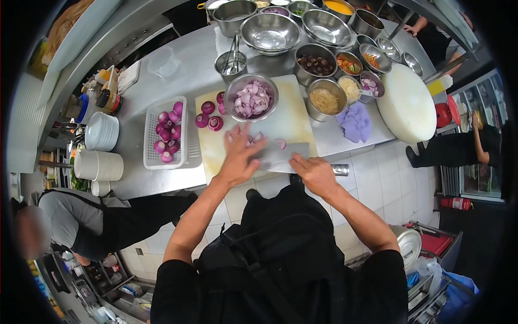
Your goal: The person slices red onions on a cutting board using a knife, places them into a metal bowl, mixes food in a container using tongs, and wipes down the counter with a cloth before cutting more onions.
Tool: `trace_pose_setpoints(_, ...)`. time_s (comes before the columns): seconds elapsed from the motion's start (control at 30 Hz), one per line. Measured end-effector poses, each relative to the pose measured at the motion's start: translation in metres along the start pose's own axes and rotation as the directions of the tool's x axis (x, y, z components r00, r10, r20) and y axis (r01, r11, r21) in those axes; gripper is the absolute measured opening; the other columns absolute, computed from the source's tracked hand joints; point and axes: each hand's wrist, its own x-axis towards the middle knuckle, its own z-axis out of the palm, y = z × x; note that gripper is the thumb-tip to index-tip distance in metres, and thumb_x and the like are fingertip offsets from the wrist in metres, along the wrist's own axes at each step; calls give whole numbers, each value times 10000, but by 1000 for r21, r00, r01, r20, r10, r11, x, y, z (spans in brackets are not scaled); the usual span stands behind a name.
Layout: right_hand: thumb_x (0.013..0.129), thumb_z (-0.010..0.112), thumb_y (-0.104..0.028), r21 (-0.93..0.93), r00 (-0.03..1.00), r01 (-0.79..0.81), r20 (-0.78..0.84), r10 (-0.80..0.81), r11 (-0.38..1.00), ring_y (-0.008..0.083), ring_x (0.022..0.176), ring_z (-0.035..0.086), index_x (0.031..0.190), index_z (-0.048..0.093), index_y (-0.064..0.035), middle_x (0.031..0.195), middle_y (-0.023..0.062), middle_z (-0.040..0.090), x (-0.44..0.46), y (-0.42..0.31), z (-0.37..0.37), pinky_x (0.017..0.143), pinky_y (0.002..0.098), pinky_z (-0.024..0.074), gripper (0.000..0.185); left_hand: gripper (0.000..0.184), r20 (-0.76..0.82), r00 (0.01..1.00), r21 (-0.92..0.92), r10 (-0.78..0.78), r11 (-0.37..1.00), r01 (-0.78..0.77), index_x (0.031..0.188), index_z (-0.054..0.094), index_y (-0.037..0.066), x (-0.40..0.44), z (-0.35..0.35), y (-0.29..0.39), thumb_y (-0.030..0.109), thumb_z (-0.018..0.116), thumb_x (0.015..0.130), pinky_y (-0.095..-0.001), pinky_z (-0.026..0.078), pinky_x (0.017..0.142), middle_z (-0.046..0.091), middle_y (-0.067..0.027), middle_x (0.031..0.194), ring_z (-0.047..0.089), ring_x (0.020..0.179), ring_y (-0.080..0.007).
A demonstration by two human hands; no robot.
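In the head view I note the right hand (pixel 315 175) closed about the knife (pixel 286 156), whose long axis runs roughly sideways over the near part of the board (pixel 298 100), handle to the right. The left hand (pixel 240 156), blurred, has its fingers spread wide at the blade's left end; contact with the blade I cannot tell. An onion slice (pixel 280 144) lies just beyond the blade, between both hands; the bowl (pixel 229 98) stands beyond the left hand.
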Motion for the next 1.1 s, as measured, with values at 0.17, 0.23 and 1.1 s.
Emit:
trace_pose_setpoints(0.17, 738, 602, -59, 53, 996, 58, 65, -62, 997, 228, 691, 646, 1027, 673, -36, 1157, 82, 664, 22, -20, 13, 644, 361, 530, 299, 554, 179, 984, 100, 17, 994, -36, 1371, 595, 261, 0, 8, 1, 466, 569, 857, -692, 13, 1132, 149, -248, 1614, 141, 1452, -516)
trace_pose_setpoints(0.23, 716, 614, -47, 71, 998, 33, 60, -37, 997, 233, 690, 648, 1038, 683, -49, 1144, 87, 677, 20, -20, 15, 643, 368, 533, 330, 632, 199, 975, 210, -98, 976, 55, 1432, 529, 240, -12, 0, -18, 479, 580, 850, -676, 40, 1143, 144, -250, 1613, 155, 1455, -499)
trace_pose_setpoints(1.1, 1016, 549, -243, 569, 517, -822, 740, 430, 8, 107, 435, 492, 1078, 579, -1, 602, 26, 526, 21, -86, 112, 384, 278, 413, 251, 436, -493, 777, -269, -390, 918, 291, 1133, 653, 13, -4, 66, -19, 183, 782, 753, -451, 444, 978, 485, -217, 1253, 504, 1146, -392)
